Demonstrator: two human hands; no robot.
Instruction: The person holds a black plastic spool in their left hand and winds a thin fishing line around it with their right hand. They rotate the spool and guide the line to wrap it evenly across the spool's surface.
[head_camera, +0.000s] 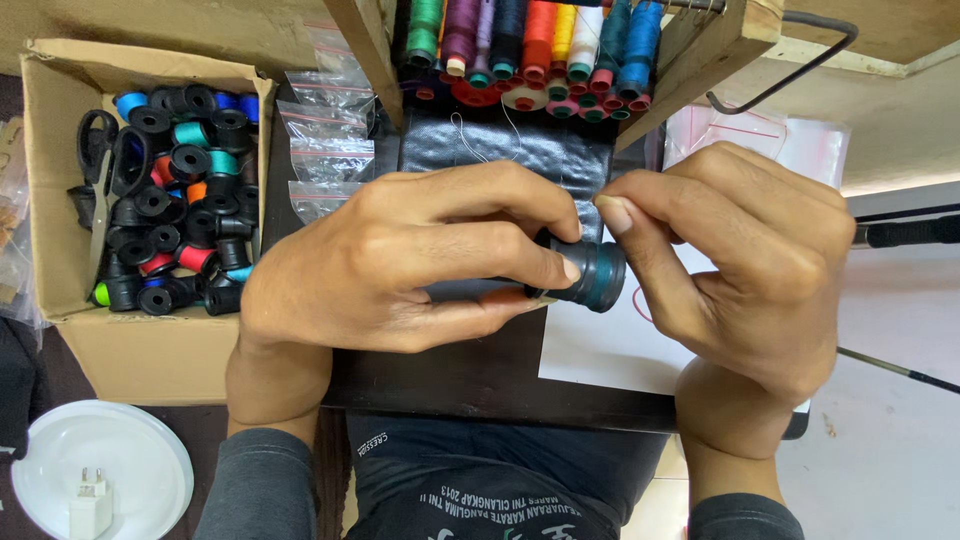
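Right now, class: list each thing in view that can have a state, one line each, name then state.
Left hand: closed around the bobbin.
Right hand: fingertips pinched at the bobbin's end.
Bobbin: held level, teal thread on it.
Box: open, full of bobbins.
Scissors: closed, lying in the box.
Spools: upright in a row on the rack.
Bags: flat, overlapping.
Plug: unplugged, on the white lid.

open brown carton (60, 180), clear bags (325, 130)
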